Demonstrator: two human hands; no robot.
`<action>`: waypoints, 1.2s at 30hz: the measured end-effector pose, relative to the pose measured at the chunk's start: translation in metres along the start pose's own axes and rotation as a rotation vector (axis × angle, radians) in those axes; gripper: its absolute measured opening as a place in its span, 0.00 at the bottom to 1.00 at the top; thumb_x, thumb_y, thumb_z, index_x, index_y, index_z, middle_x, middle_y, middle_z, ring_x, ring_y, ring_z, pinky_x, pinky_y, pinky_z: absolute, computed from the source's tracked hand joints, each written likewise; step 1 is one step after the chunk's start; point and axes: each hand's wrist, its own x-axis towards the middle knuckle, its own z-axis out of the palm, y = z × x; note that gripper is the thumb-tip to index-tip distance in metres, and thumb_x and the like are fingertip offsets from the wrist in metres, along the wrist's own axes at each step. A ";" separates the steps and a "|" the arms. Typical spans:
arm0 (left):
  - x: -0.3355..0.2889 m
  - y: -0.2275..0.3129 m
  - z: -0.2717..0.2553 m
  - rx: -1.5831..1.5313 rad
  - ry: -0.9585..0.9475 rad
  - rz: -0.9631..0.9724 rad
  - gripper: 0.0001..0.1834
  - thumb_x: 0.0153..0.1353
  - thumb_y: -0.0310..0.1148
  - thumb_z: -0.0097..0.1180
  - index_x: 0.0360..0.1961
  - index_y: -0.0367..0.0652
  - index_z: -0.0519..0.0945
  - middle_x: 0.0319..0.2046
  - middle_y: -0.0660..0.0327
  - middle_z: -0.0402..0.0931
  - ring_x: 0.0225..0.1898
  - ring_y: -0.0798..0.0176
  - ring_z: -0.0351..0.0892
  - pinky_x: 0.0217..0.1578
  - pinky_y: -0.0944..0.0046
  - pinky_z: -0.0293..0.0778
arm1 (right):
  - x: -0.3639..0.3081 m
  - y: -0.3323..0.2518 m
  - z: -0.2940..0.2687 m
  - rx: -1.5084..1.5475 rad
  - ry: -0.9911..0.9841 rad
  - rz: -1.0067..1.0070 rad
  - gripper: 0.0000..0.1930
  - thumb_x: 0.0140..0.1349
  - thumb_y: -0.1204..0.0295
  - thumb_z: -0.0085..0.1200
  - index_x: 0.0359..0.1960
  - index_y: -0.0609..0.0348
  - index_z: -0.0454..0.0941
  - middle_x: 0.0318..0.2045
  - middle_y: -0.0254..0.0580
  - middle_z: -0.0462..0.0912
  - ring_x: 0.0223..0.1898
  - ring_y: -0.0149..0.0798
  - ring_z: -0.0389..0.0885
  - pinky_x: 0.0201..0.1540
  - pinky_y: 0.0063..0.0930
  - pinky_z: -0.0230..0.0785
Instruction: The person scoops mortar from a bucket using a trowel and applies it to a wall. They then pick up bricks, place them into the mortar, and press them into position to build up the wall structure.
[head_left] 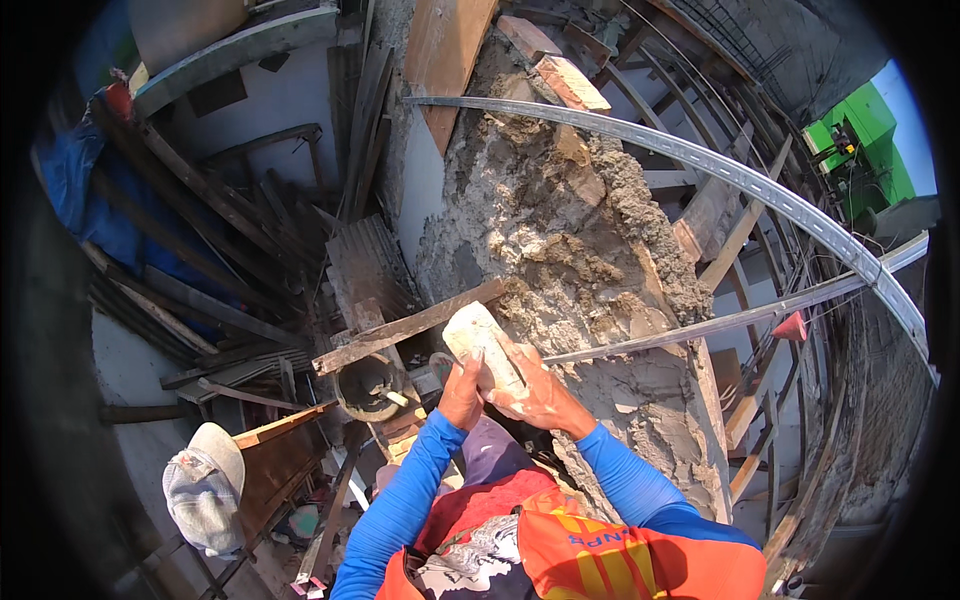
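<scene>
My two hands hold a pale, mortar-smeared, brick-shaped block (474, 330) in front of my body, above the near end of a rough mortar surface. My left hand (463, 395) grips its near left side, and my right hand (537, 392) wraps its right side with the fingers laid along it. The block's underside is hidden. Beyond the hands, lumpy grey mortar (560, 250) covers the top of a wall. Left of my hands stands a round bucket (362, 400) of grey mix with a pale handle (397, 398) sticking out. A wooden plank (410, 327) lies across above it.
A long perforated metal channel (740, 175) and a straight metal bar (700, 340) cross the mortar at the right. Bricks (572, 84) line the far edge. At lower left is a person's grey cap (205, 490). Timber (200, 190) and a blue tarp (75, 190) lie left.
</scene>
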 end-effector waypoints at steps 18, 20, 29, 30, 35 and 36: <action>0.041 0.009 0.058 -0.116 -0.023 -0.147 0.36 0.71 0.55 0.50 0.67 0.36 0.66 0.59 0.50 0.75 0.60 0.54 0.76 0.61 0.58 0.70 | 0.007 0.011 -0.134 1.400 -0.027 0.203 0.31 0.76 0.52 0.42 0.69 0.65 0.63 0.61 0.49 0.77 0.56 0.41 0.82 0.58 0.39 0.76; 0.061 0.017 0.070 -0.346 -0.120 -0.157 0.35 0.70 0.55 0.50 0.65 0.35 0.68 0.55 0.51 0.78 0.54 0.55 0.81 0.56 0.58 0.77 | 0.008 0.001 -0.103 1.519 -0.120 0.263 0.32 0.76 0.49 0.36 0.68 0.65 0.63 0.61 0.47 0.77 0.56 0.41 0.82 0.58 0.39 0.76; 0.073 0.033 0.131 -0.109 0.064 -0.036 0.25 0.71 0.42 0.54 0.63 0.40 0.68 0.53 0.56 0.76 0.51 0.60 0.81 0.51 0.58 0.80 | 0.002 -0.054 -0.115 -0.322 0.167 0.163 0.52 0.59 0.46 0.63 0.74 0.65 0.49 0.63 0.61 0.68 0.60 0.56 0.74 0.62 0.42 0.67; 0.083 0.033 0.136 -0.104 -0.035 -0.066 0.28 0.73 0.47 0.50 0.66 0.41 0.66 0.59 0.55 0.73 0.56 0.58 0.78 0.56 0.57 0.76 | 0.003 -0.049 -0.124 -0.246 0.215 0.135 0.56 0.53 0.48 0.68 0.74 0.66 0.48 0.63 0.65 0.66 0.62 0.59 0.71 0.65 0.43 0.63; 0.127 0.046 0.169 -0.197 -0.431 -0.225 0.38 0.74 0.58 0.38 0.72 0.39 0.59 0.68 0.53 0.65 0.69 0.55 0.64 0.70 0.52 0.58 | 0.023 -0.019 -0.176 -0.030 0.378 0.016 0.47 0.52 0.63 0.68 0.71 0.70 0.56 0.59 0.56 0.75 0.59 0.45 0.75 0.63 0.36 0.67; 0.131 0.043 0.173 -0.084 -0.345 -0.276 0.37 0.74 0.58 0.39 0.72 0.41 0.58 0.69 0.54 0.63 0.69 0.54 0.63 0.70 0.52 0.56 | 0.028 0.000 -0.189 -0.118 0.455 0.067 0.46 0.52 0.61 0.68 0.70 0.67 0.59 0.59 0.59 0.75 0.58 0.49 0.76 0.61 0.39 0.68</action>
